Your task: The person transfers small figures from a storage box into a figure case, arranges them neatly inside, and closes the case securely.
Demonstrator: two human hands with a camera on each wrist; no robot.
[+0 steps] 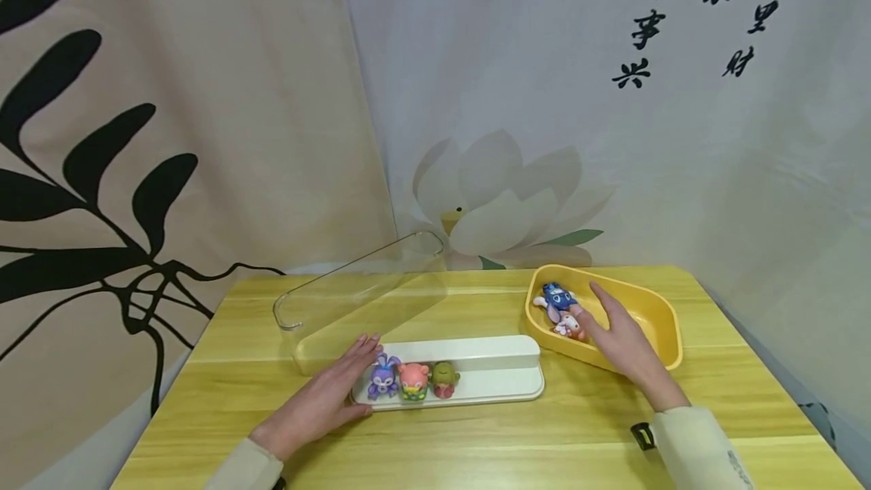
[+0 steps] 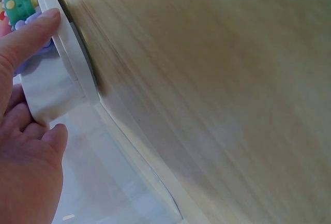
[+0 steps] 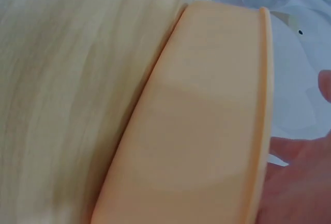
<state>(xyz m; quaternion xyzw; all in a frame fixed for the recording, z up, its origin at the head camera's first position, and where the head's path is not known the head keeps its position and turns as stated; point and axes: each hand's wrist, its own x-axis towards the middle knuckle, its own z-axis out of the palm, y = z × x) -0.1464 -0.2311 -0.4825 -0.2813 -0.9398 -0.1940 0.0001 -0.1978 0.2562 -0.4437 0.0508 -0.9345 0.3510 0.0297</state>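
Observation:
A white stepped display base (image 1: 497, 383) lies on the table, carrying a purple rabbit figurine (image 1: 384, 378), a pink figurine (image 1: 413, 382) and a green one (image 1: 444, 379) in a row at its left. My left hand (image 1: 320, 399) holds the base's left end, thumb (image 2: 39, 30) at the front rim and fingers round behind. Over the yellow tray (image 1: 663, 316) reaches my right hand (image 1: 629, 346), thumb and index finger spread apart. Its thumb is right at a blue figurine (image 1: 558, 296) and a small white-and-orange figurine (image 1: 566, 327) inside. The tray's wall hides most of this hand in the right wrist view.
Behind the base, a clear plastic cover (image 1: 367, 301) lies on the table at a slant. The wooden table (image 1: 476, 452) ends at a hanging cloth (image 1: 680, 172) printed with a lotus and black characters.

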